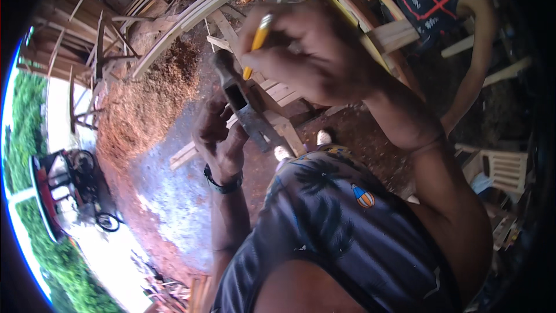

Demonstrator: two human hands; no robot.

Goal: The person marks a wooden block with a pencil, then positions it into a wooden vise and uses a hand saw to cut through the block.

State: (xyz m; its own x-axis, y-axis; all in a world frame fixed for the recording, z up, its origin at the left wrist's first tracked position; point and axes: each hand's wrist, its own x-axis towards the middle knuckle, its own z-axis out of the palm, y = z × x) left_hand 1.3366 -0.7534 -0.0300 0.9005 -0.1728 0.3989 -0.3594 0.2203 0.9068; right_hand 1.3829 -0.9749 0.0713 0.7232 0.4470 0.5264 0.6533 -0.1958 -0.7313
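Observation:
My left hand [221, 139], with a dark watch on its wrist, is closed at the side of a claw hammer [250, 120]. The worn metal head slants across in front of my fingers, and a dark eye opening shows in it. I cannot make out a handle. Just above and to the right, my right hand [315, 52] is closed, slightly blurred by motion. A yellow pencil [259, 39] is pinched in its fingers, its metal-capped end up and its lower end close beside the hammer head.
Long wooden boards [202, 16] lie across the far side. A sawdust heap [147, 101] covers the ground at left. Another person [440, 0] is at the far right, one arm reaching down. A plastic chair [505, 171] stands at right, a motorcycle with sidecar [72, 188] outside at left.

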